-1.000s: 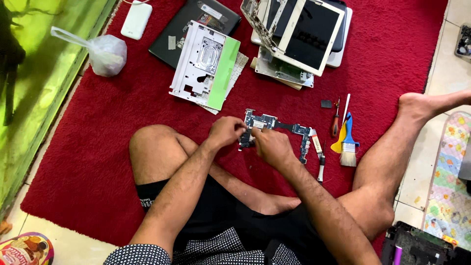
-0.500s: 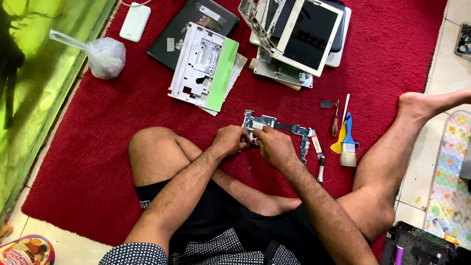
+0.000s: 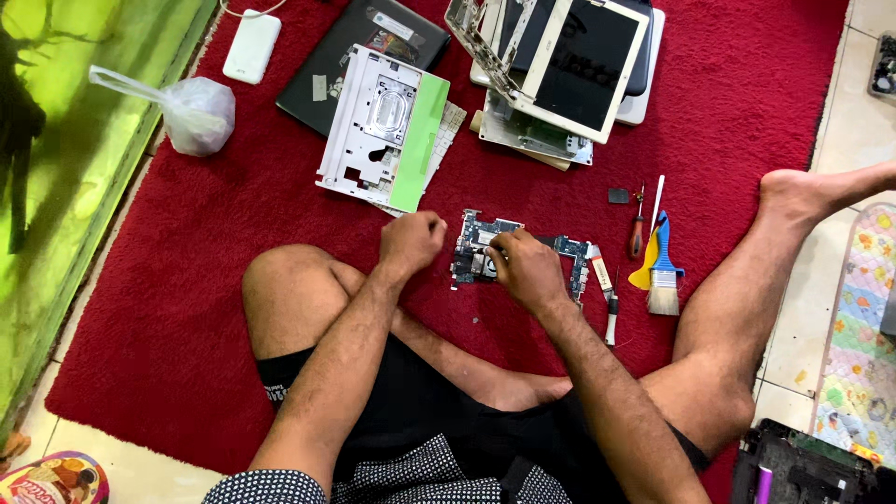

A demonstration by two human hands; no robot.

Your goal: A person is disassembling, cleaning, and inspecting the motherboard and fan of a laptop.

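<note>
A dark blue circuit board [image 3: 469, 250] lies on the red carpet [image 3: 177, 280] in front of my crossed legs. My right hand [image 3: 525, 271] rests on the middle of the board, fingers curled onto its upper edge, and hides much of it. My left hand [image 3: 411, 243] is a closed fist just left of the board, a small gap apart from it. Whether it holds anything small is hidden.
Right of the board lie a white-handled tool [image 3: 611, 313], a red screwdriver [image 3: 636, 231] and a blue brush [image 3: 663, 275]. Behind it lie a white laptop shell with a green strip [image 3: 373, 131], a black laptop [image 3: 345, 51], a white-framed screen [image 3: 583, 65], a white power bank [image 3: 250, 45] and a plastic bag [image 3: 198, 114].
My left hand has pulled away from the board to the left and up, closed into a fist. My right hand stays on the board.
</note>
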